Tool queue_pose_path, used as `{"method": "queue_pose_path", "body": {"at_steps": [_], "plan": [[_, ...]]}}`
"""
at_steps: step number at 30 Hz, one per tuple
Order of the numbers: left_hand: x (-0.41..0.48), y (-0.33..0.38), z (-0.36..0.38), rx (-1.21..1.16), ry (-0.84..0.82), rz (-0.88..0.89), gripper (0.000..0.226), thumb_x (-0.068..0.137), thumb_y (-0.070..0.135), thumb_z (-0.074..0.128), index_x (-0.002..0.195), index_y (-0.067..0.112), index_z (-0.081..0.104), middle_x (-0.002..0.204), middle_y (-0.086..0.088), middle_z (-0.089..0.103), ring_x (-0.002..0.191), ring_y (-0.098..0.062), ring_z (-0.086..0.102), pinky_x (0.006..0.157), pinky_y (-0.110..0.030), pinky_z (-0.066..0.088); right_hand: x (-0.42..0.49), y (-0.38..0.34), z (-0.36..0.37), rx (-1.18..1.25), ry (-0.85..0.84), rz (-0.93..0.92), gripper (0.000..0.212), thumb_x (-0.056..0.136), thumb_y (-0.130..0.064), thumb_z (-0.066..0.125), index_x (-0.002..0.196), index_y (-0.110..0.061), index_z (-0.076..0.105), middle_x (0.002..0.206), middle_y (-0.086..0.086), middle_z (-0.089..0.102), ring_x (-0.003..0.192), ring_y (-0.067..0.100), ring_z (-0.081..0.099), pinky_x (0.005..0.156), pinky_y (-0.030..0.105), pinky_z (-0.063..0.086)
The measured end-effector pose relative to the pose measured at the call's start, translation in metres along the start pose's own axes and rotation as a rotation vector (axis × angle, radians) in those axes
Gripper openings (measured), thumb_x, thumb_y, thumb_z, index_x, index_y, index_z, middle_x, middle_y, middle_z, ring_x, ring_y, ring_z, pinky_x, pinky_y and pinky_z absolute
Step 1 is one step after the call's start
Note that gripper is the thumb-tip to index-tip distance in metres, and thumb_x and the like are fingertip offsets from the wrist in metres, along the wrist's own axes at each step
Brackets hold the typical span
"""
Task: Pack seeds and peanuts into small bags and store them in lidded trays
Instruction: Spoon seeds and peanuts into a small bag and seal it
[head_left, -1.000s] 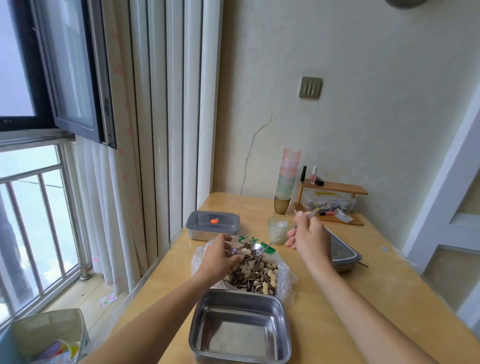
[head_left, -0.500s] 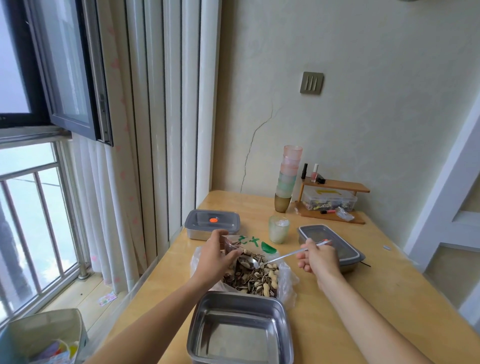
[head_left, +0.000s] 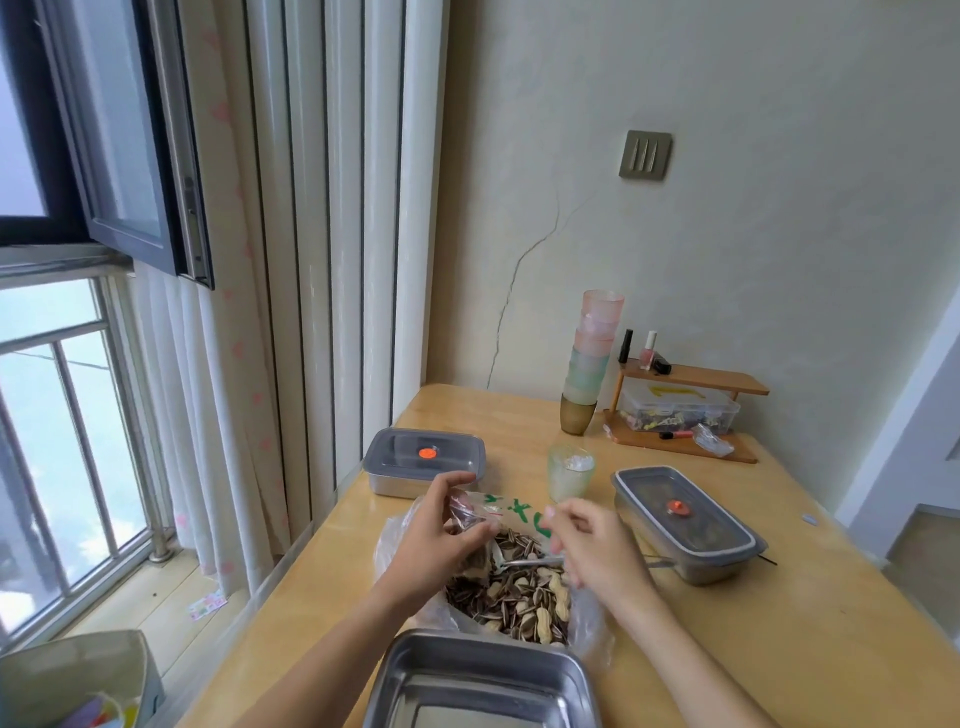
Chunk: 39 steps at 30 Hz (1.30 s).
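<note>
Two bare hands, ours, work over a wooden table (head_left: 789, 623). Nearest us, at six o'clock, an open steel tray (head_left: 483, 680) sits by the table's near edge, partly cut off at the bottom of the view. Just beyond it lies a large clear bag (head_left: 589, 623), its mouth spread wide, holding striped seeds (head_left: 483, 597) mixed with pale peanuts (head_left: 556, 587).

Above the far left of that pile, at about eleven o'clock, our left hand (head_left: 441, 525) pinches a small bag (head_left: 465, 512) between thumb and fingers. The small bag is crumpled, clear, and held just over the seeds. At one o'clock our right hand (head_left: 597, 551) hovers, blurred, with its fingers loosely curled. A metal spoon (head_left: 530, 561) has its bowl in the seeds and its handle runs under this hand; we cannot tell whether the hand grips it.

Farther back, one lidded tray (head_left: 423, 460) stands at ten o'clock and a second lidded tray (head_left: 685, 519) at two o'clock, each with an orange dot on its grey lid. Between them, at twelve, stands a glass (head_left: 570, 470) with something white inside.

Beyond the glass rises a stack of pastel cups (head_left: 592, 358). Just to its right is a wooden shelf (head_left: 691, 374) with small bottles (head_left: 648, 351) on top and a plastic box (head_left: 680, 410) beneath. A wall switch (head_left: 644, 155) is mounted on the wall above. At nine o'clock hang a curtain (head_left: 218, 415) and a window (head_left: 62, 415).
</note>
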<state>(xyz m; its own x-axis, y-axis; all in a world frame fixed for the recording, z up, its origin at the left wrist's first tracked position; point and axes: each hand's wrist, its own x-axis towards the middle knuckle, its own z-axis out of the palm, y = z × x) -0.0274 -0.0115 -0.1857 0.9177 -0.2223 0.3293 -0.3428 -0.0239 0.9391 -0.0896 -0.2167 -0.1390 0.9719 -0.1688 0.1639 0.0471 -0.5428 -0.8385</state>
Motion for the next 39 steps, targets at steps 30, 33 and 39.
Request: {"method": "queue_pose_path", "body": {"at_steps": [30, 33, 39], "plan": [[-0.004, -0.003, -0.009, -0.033, -0.178, -0.011, 0.074, 0.08, 0.017, 0.089, 0.142, 0.025, 0.049, 0.114, -0.004, 0.07, 0.108, -0.023, 0.07, 0.102, -0.043, 0.055, 0.009, -0.002, 0.021, -0.052, -0.061, -0.388, 0.016, 0.097, -0.013, 0.068, 0.084, -0.022, 0.065, 0.074, -0.003, 0.068, 0.068, 0.011, 0.066, 0.064, 0.029, 0.055], [-0.004, -0.006, -0.008, -0.008, -0.179, -0.011, 0.069, 0.08, 0.021, 0.089, 0.139, 0.026, 0.053, 0.109, 0.0, 0.07, 0.106, -0.023, 0.07, 0.1, -0.043, 0.056, 0.009, -0.001, 0.024, -0.183, 0.074, -0.415, 0.018, 0.096, -0.014, 0.067, 0.082, -0.025, 0.062, 0.078, -0.012, 0.064, 0.072, 0.012, 0.063, 0.062, 0.021, 0.048], [-0.002, 0.0, -0.009, -0.107, -0.168, -0.037, 0.023, 0.088, 0.007, 0.078, 0.104, -0.001, 0.064, 0.103, -0.012, 0.071, 0.093, -0.029, 0.07, 0.081, -0.042, 0.059, 0.008, -0.001, 0.024, 0.098, -0.037, -0.281, 0.014, 0.1, -0.017, 0.067, 0.086, -0.02, 0.066, 0.066, 0.005, 0.069, 0.058, 0.008, 0.064, 0.059, 0.024, 0.05]]}}
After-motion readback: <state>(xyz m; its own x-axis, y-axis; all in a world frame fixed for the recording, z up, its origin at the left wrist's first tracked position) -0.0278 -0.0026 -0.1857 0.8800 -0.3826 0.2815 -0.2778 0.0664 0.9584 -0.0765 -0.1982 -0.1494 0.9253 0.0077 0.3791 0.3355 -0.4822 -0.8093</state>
